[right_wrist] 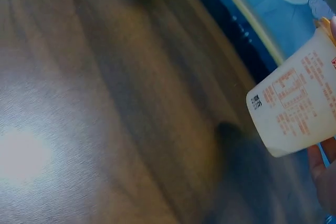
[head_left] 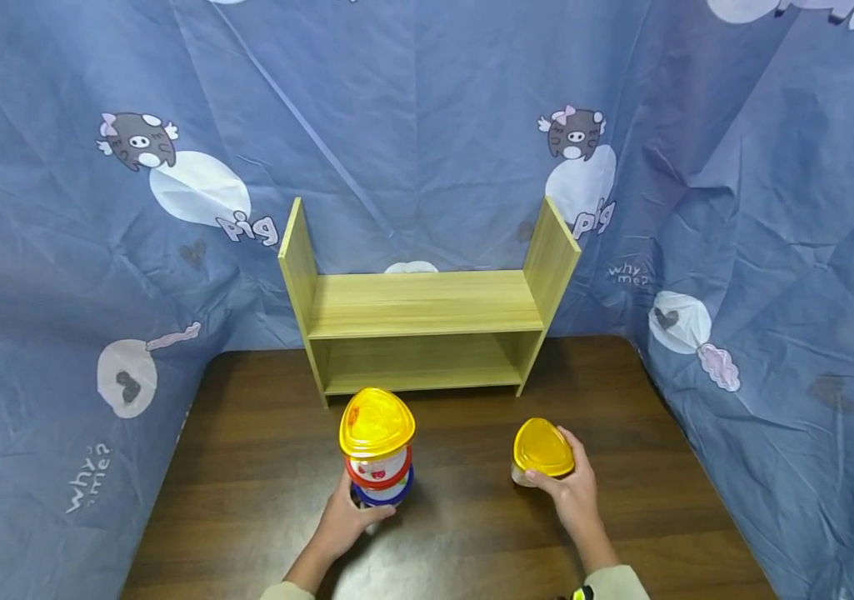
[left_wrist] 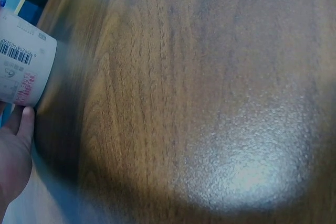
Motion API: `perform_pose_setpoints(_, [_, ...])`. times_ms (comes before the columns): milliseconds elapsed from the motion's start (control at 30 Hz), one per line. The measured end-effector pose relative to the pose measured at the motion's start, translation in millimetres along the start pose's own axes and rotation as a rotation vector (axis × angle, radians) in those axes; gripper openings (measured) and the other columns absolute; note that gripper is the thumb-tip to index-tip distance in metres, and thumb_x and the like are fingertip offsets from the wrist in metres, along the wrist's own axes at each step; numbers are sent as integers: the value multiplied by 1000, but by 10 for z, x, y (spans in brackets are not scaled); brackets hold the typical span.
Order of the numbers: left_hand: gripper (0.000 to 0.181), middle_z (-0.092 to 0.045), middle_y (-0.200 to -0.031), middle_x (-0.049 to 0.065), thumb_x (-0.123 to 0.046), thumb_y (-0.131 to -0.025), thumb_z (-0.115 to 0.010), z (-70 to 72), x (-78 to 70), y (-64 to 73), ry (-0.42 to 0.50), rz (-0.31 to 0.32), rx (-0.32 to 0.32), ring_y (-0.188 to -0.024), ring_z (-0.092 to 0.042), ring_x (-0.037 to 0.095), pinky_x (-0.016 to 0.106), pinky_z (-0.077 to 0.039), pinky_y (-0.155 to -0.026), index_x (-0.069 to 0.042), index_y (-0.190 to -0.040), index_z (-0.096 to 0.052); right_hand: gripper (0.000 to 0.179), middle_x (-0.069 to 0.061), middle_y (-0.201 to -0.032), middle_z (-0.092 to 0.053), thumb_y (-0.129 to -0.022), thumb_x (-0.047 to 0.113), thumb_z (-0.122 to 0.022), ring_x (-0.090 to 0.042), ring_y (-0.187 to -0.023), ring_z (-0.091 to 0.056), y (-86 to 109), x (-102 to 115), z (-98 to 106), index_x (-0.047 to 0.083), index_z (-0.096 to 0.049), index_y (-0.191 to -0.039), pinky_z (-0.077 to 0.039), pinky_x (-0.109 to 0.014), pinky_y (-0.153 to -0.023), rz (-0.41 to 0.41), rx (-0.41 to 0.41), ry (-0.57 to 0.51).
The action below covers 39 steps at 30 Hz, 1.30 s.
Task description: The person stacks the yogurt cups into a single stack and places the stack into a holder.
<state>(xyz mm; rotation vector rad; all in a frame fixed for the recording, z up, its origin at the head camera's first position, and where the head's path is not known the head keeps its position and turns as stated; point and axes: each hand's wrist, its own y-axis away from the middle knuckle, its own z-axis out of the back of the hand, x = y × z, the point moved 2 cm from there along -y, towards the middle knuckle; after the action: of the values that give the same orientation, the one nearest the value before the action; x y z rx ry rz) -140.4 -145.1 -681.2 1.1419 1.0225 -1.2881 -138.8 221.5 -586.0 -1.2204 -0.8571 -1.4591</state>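
My left hand (head_left: 346, 518) grips the low part of a stack of triangular plastic tubs. A yellow-lidded tub (head_left: 377, 423) is on top, above one with a red lid (head_left: 395, 479) and one with a blue lid (head_left: 385, 502). In the left wrist view, a white tub wall (left_wrist: 26, 59) with a barcode shows above the fingers (left_wrist: 26, 121). Over at the right, my right hand (head_left: 575, 490) holds a single yellow-lidded tub (head_left: 542, 447), thumb and fingers on opposite sides. Its pale body (right_wrist: 294, 103) carries orange print. Whether it touches the table cannot be told.
A two-level wooden shelf (head_left: 419, 302) with tall side panels stands at the back of the brown wooden table (head_left: 464, 533). Blue patterned cloth (head_left: 412, 150) hangs behind and on both sides. Light glares off the table surface near the front.
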Motion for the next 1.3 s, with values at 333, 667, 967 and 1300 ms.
perform_pose_setpoints(333, [93,-62,-133,8,-22,-71,-94,2,-4,6,-32,23,0,-122,-57,30,58,-39,-107,-18,-146,-40,86,-19,-139,-55,-68,-9,-84,-14,-114,-51,-235,-71,-46,2,-47,-145,-38,-14,-96,104,-73,-124])
perform_pose_setpoints(667, [92,-63,-131,7,-23,-71,-94,5,6,2,-47,11,0,-120,-59,29,57,-41,-106,-17,-145,-40,83,-29,-136,-54,-67,-16,-79,-20,-112,-53,-275,352,-60,-10,-45,-142,-41,-17,-95,172,-74,-179])
perform_pose_setpoints(967, [93,-61,-133,8,-21,-70,-94,6,-8,3,-22,26,6,-122,-57,30,58,-39,-107,-18,-146,-40,81,-31,-133,-54,-67,-14,-80,-19,-111,-54,-356,692,-56,-12,-46,-140,-42,-18,-94,213,-64,-168])
perform_pose_setpoints(1300, [95,-61,-133,7,-26,-70,-94,12,2,-1,-46,24,8,-122,-57,31,58,-40,-107,-18,-147,-38,85,-26,-129,-59,-65,-14,-81,-17,-108,-55,-606,553,-70,-5,-48,-143,-43,-18,-93,263,-49,-202])
